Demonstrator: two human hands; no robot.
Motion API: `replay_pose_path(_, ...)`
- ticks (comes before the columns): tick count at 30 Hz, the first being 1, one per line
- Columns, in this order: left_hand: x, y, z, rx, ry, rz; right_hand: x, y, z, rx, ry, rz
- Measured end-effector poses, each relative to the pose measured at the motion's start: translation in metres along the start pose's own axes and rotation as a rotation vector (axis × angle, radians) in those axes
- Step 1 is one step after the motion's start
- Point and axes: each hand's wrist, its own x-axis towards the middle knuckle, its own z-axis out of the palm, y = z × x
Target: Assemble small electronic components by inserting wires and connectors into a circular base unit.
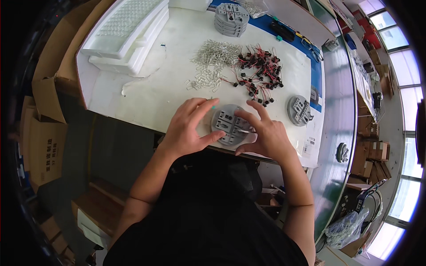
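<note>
Gray disc unit obs. at near edge of counter, betw. L hand, unclenched, thumb at rim, & R hand, fingertip atop, grip unclear, appar. to steady it; red-wired pcs. beyond, prob. for easy reach.

Beneath my fingers a white-topped table is spreading out, and to their left dark floor is showing beside a brown carton. Well to their right, a glossy greenish worktop is stretching past, and farther out, windows in a pale wall are glowing bright white.
</note>
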Motion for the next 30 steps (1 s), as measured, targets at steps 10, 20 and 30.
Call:
replay_pose_path(10,-0.008,-0.009,0.003,0.151,-0.124,-0.004,0.132,-0.002,0.003,-0.036,0.020,-0.227)
replay_pose_path(20,0.001,0.000,-0.002,0.187,-0.246,0.044,0.132,0.001,0.015,-0.078,0.147,-0.154)
replay_pose_path(30,0.003,0.008,0.025,0.092,-0.253,0.007,0.057,0.024,-0.009,0.475,0.215,0.314)
